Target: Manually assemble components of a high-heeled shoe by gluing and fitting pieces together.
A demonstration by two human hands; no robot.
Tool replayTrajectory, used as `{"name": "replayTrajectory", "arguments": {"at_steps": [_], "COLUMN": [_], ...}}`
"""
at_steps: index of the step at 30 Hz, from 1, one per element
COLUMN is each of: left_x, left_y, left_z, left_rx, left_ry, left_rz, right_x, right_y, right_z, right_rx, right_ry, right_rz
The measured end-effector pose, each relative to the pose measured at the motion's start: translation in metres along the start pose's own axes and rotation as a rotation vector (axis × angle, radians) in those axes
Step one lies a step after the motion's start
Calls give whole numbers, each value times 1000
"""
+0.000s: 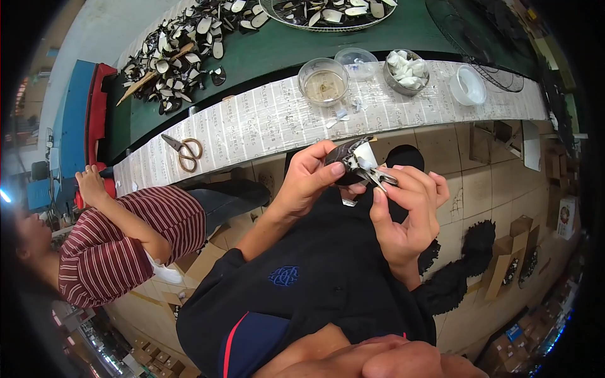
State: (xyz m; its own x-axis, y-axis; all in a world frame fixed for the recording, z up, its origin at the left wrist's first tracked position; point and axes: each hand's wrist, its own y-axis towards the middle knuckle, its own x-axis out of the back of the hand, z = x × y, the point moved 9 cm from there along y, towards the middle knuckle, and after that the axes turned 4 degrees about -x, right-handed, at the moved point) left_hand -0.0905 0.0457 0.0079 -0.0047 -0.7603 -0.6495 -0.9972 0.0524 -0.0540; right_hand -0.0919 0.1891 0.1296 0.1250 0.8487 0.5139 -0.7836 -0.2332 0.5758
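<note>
So a small dark shoe piece point(340, 160) is being held up in front of the chest, pinched in the fingers of the left hand point(309, 177), thumb laid across its near side. A white lining piece point(365, 153) can be seen on it, just to the right of those fingertips. A pair of metal pincers point(384, 178) is gripped in the right hand point(409, 217), fingers curled around the handles, and its nose is pointed at the white bit, right between the two sets of fingers. Whether anything is actually bitten by the tips can't really be told, too small.

Straight out past the fingers there's a bench covered in printed paper point(249, 116). On it, a clear bowl point(305, 91) with some liquid is set just beyond the left fingers, with a shallow clear dish point(346, 60) close by it. Past the right fingers, a metal bowl point(406, 92) is filled with white wads point(406, 66), and a white tub point(466, 99) is parked farther right. Scissors point(187, 153) have been left well off to the left of the fingers. Farther out, a big heap of dark and white pieces point(183, 63) is spread on a green surface point(265, 60). Way left, a co-worker point(129, 246) in a striped shirt can be seen, one hand by something red.
</note>
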Motion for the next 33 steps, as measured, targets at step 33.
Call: {"name": "replayTrajectory", "arguments": {"at_steps": [33], "left_x": [4], "left_y": [1], "left_z": [2], "left_rx": [71], "left_ry": [-57], "left_rz": [-81], "right_x": [4], "right_y": [1], "right_z": [-2], "right_rx": [-18], "right_ry": [-162], "right_rz": [-67]}}
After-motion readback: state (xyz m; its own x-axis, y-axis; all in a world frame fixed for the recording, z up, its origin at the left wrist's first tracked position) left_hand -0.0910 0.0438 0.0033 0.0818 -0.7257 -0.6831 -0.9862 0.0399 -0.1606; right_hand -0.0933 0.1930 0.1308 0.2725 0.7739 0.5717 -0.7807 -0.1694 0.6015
